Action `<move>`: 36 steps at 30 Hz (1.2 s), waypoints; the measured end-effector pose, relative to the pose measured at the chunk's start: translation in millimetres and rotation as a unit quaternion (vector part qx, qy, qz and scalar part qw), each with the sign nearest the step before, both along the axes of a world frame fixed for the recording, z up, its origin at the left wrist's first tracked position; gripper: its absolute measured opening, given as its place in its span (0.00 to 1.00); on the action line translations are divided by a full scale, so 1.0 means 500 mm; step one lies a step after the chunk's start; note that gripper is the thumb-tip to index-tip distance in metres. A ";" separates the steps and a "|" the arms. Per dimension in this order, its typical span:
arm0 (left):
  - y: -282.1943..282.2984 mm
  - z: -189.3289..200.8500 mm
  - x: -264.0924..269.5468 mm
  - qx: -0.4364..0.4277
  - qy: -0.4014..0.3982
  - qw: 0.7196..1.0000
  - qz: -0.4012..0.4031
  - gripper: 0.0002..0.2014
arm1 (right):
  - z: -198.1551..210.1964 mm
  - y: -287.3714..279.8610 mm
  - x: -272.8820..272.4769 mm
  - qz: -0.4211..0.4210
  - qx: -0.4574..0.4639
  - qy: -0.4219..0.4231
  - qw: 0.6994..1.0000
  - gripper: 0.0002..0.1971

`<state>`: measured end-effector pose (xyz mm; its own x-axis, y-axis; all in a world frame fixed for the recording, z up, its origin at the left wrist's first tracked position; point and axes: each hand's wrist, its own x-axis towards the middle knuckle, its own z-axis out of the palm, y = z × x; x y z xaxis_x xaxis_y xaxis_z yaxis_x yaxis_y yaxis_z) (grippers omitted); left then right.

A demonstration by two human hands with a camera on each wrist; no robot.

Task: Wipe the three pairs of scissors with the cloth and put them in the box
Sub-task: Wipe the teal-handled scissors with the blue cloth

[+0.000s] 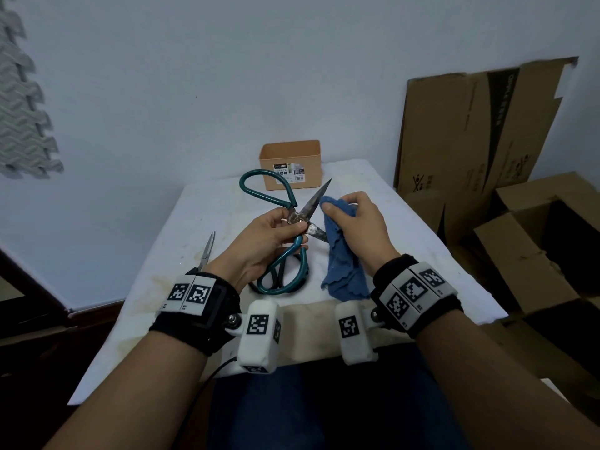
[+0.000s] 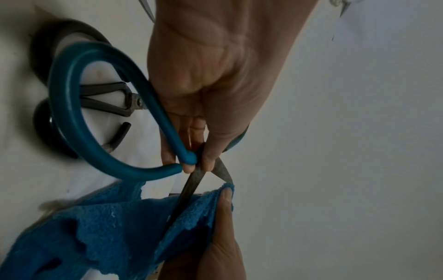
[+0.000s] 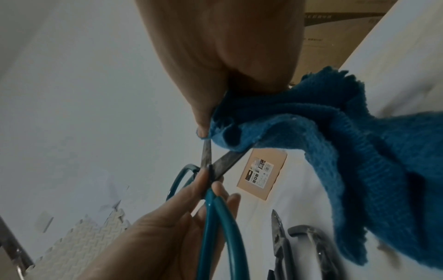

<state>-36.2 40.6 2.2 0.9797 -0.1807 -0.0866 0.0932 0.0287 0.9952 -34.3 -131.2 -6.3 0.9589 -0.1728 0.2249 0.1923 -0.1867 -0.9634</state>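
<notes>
White-covered table (image 1: 207,203), cardboard boxes (image 1: 532,241) beside.

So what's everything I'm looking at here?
teal scissors: one, teal handles, blades open, held above the table
black scissors: one, black handles, on the table under the teal pair
slim scissors: one, silvery, table's left side
cloth: one, blue
box: one, orange, far table end
table: one, white
cardboard boxes: several, brown, right
left hand: grips teal scissors
right hand: holds cloth
</notes>
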 end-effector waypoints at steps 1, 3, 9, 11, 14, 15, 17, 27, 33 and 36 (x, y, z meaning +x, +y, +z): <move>0.000 0.001 0.000 0.004 -0.003 1.000 0.002 0.07 | 0.000 0.002 -0.001 0.007 -0.010 -0.007 1.000 0.14; -0.002 0.002 0.001 0.014 -0.007 1.000 0.004 0.07 | -0.001 0.007 -0.002 0.019 -0.025 -0.020 0.999 0.12; -0.007 0.004 0.001 0.045 -0.040 0.998 0.009 0.11 | -0.005 0.015 -0.003 0.036 -0.034 -0.027 0.998 0.12; -0.012 0.006 0.000 0.061 -0.061 0.996 0.015 0.11 | -0.006 0.018 0.000 0.038 -0.022 -0.012 0.999 0.13; -0.019 0.011 -0.004 0.084 -0.091 0.992 0.020 0.10 | -0.005 0.020 0.008 0.044 -0.008 0.010 0.999 0.14; -0.021 0.013 -0.005 0.087 -0.096 0.991 0.019 0.10 | -0.005 0.020 0.009 0.045 -0.001 0.016 0.999 0.15; -0.023 0.016 -0.005 0.089 -0.102 0.991 0.016 0.12 | -0.005 0.020 0.013 0.042 0.015 0.025 0.999 0.15; -0.025 0.016 -0.009 0.057 -0.090 0.994 0.002 0.12 | -0.006 0.014 0.019 0.030 0.017 0.033 0.999 0.15; -0.023 0.023 -0.010 0.064 -0.088 0.994 -0.009 0.11 | -0.003 0.017 0.017 0.024 0.024 0.038 0.999 0.15; -0.023 0.022 -0.011 0.062 -0.086 0.994 -0.012 0.10 | -0.003 0.018 0.013 0.024 0.036 0.042 0.998 0.15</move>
